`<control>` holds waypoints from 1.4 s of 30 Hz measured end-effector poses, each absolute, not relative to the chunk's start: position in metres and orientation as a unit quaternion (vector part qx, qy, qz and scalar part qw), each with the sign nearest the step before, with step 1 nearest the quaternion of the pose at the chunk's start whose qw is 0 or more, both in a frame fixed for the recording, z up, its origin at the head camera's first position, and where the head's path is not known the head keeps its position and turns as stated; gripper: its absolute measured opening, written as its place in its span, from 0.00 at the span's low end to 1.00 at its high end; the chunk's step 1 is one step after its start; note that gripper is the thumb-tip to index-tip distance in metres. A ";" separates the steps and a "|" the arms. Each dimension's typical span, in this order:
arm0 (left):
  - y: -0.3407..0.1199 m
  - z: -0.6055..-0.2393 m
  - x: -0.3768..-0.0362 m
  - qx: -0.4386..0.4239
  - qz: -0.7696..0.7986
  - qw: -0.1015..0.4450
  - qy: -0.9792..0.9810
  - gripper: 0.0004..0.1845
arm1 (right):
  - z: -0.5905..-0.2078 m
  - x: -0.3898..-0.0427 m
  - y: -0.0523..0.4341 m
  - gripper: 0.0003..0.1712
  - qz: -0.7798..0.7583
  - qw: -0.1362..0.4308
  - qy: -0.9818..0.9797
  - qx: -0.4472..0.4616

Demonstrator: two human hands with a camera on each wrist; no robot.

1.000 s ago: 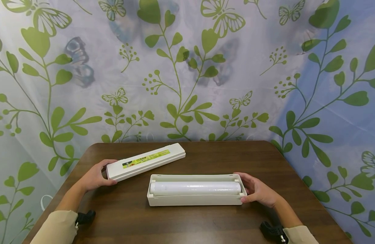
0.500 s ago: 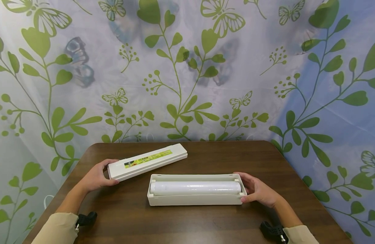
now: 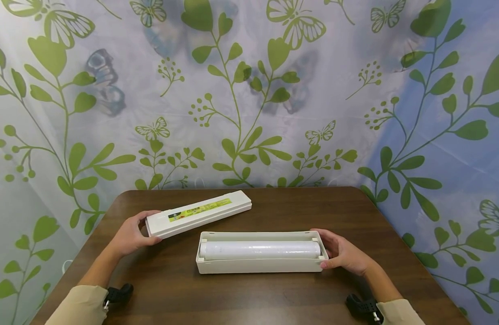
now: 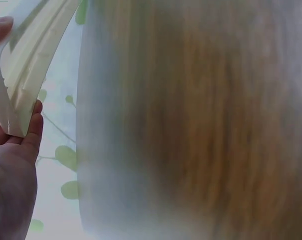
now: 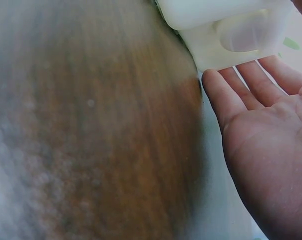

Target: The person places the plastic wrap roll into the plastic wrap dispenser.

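A long white lid [image 3: 198,212] with a green label lies at an angle on the brown table [image 3: 233,293], at the back left. My left hand [image 3: 129,234] grips its near left end, with the thumb on one side and the fingers on the other. The left wrist view shows the lid [image 4: 28,60] pinched in that hand [image 4: 13,170]. An open white box [image 3: 259,267] holding a roll of clear film [image 3: 259,250] sits at the table's middle. My right hand [image 3: 344,255] rests against the box's right end. Its fingers [image 5: 240,85] are straight beside the box [image 5: 230,50].
A curtain [image 3: 249,90] printed with green leaves and butterflies hangs close behind and around the table. The table's rounded back corners are near it. Black wrist camera mounts [image 3: 119,291] [image 3: 361,307] sit on beige sleeves at the near edge.
My left hand and the lid have slid a little to the right and away. The box, the roll and my right hand have stayed put.
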State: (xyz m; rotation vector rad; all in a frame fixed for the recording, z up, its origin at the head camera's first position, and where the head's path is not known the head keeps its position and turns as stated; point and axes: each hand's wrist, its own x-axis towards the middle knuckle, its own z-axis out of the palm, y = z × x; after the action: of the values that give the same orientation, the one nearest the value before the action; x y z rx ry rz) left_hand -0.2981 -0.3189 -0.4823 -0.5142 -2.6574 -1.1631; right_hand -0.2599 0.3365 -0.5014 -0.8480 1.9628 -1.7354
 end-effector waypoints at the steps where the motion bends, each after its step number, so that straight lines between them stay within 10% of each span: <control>1: -0.318 -0.483 -0.298 -0.176 -0.400 0.100 -0.894 0.39 | -0.501 -0.260 0.336 0.52 -0.619 0.193 0.699 -0.300; 42: -0.251 -0.470 -0.293 -0.264 -0.579 0.072 -0.768 0.39 | -0.499 -0.261 0.344 0.57 -0.626 0.185 0.701 -0.289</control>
State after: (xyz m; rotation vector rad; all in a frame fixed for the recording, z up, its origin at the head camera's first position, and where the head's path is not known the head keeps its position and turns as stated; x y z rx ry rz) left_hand -0.2931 -0.2506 -0.4703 -0.7942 -2.3066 -1.7400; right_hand -0.2610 0.3443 -0.4988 -0.8143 1.9751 -1.7637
